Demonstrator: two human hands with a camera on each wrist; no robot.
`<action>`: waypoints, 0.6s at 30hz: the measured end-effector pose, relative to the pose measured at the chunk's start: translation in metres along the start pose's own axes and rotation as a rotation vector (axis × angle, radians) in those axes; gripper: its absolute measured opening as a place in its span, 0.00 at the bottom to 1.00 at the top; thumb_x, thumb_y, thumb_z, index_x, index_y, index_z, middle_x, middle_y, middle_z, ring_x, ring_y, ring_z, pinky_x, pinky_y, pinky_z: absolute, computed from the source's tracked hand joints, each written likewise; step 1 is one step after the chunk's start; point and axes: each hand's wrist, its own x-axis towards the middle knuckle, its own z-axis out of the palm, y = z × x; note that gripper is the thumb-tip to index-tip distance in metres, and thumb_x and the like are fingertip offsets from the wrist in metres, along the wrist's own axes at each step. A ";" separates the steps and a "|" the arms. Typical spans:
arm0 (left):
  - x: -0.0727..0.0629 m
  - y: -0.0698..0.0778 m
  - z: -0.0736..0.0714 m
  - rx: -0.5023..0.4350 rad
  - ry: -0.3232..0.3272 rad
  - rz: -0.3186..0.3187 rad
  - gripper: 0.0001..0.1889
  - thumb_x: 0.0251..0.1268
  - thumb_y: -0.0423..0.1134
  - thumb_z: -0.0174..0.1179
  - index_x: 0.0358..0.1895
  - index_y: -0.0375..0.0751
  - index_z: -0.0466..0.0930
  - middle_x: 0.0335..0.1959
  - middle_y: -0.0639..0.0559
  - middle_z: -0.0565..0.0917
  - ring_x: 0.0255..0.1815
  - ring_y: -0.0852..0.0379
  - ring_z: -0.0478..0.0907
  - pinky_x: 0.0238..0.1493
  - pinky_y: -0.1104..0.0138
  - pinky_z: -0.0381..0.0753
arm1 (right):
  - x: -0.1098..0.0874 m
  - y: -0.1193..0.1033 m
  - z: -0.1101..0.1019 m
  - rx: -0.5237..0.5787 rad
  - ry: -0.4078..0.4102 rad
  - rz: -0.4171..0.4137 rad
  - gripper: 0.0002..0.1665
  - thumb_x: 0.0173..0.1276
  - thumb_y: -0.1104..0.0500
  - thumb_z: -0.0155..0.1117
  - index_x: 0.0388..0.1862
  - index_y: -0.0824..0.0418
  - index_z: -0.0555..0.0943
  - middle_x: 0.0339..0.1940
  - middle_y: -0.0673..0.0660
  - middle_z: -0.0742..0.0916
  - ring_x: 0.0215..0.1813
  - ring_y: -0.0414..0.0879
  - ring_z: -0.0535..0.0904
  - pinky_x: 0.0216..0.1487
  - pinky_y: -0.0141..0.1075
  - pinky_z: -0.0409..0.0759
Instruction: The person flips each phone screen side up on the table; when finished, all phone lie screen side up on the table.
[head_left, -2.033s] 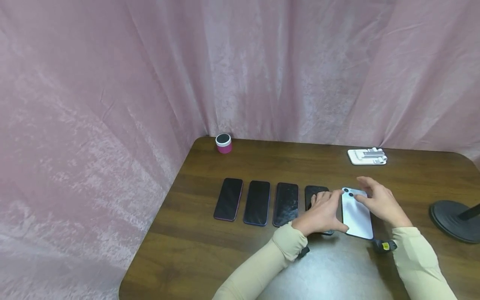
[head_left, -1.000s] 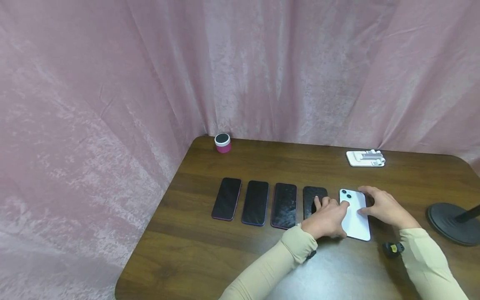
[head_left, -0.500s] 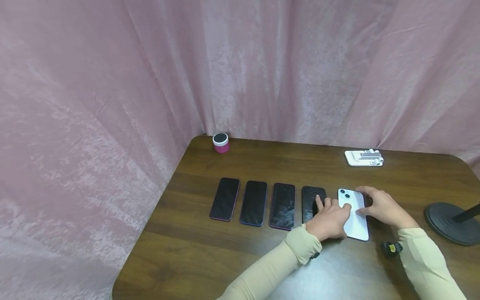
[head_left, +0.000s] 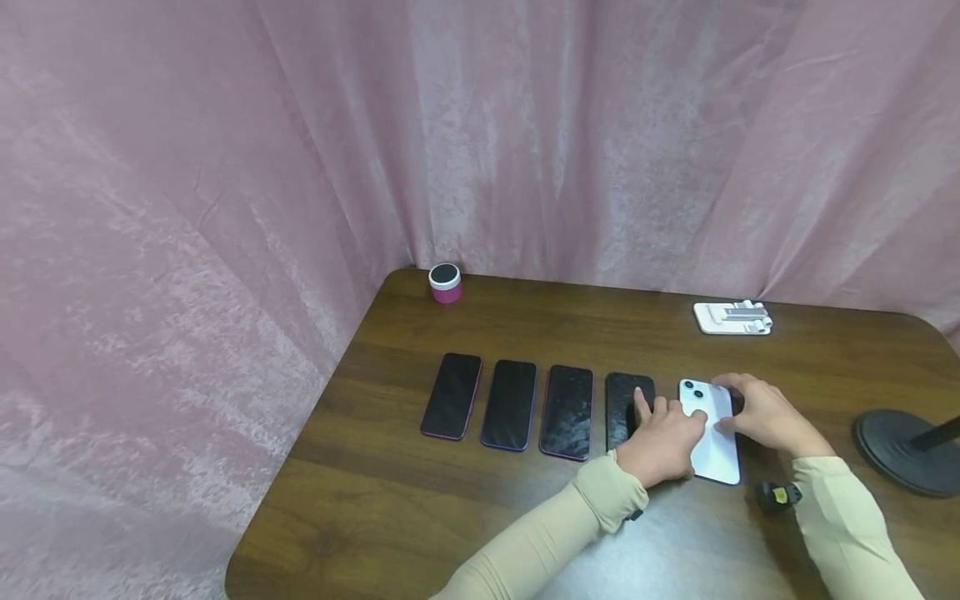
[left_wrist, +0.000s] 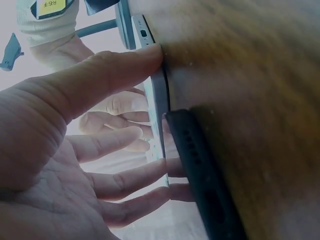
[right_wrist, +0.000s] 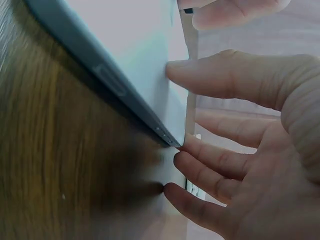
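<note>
A pale white smartphone (head_left: 712, 442) lies back up on the wooden table, its two-lens camera at the far left corner. My right hand (head_left: 765, 412) pinches its far right corner: in the right wrist view the thumb (right_wrist: 200, 72) is on the back and the fingertips meet the edge. My left hand (head_left: 663, 442) touches the phone's near left side with fairly straight fingers. In the left wrist view its thumb (left_wrist: 140, 60) rests at the end with the charging port. Partly under the left hand is a black smartphone (head_left: 622, 400), screen up.
Left of it, three more dark-screened smartphones (head_left: 567, 412) lie in a row, spaced apart. A pink jar with a dark lid (head_left: 446, 283) stands at the far left corner. Near the back edge lies a folded white stand (head_left: 732, 318). At right is a round black base (head_left: 903, 450).
Both hands have settled onto the white phone from a looser hover; my right hand came down to its corner. Over the last half second almost nothing moves, and the phone stays nearly in place.
</note>
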 end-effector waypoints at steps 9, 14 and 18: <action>-0.003 -0.002 -0.002 0.044 0.063 0.028 0.34 0.47 0.53 0.80 0.61 0.58 0.79 0.52 0.54 0.78 0.56 0.53 0.72 0.68 0.37 0.59 | 0.000 -0.003 0.001 0.041 0.023 0.023 0.43 0.53 0.68 0.75 0.64 0.82 0.66 0.57 0.81 0.74 0.54 0.73 0.72 0.52 0.67 0.73; -0.004 -0.002 -0.002 0.077 0.087 0.046 0.26 0.49 0.51 0.79 0.54 0.57 0.81 0.50 0.54 0.78 0.53 0.53 0.73 0.67 0.37 0.61 | -0.003 -0.004 0.001 0.068 0.045 0.010 0.45 0.53 0.70 0.74 0.67 0.81 0.62 0.56 0.79 0.74 0.50 0.69 0.72 0.45 0.57 0.77; -0.005 -0.001 -0.001 0.082 0.092 0.064 0.21 0.52 0.49 0.77 0.49 0.56 0.82 0.50 0.54 0.77 0.52 0.53 0.74 0.66 0.37 0.62 | -0.007 -0.005 0.002 0.073 0.057 -0.015 0.47 0.53 0.72 0.74 0.69 0.81 0.60 0.57 0.79 0.72 0.47 0.66 0.73 0.40 0.50 0.77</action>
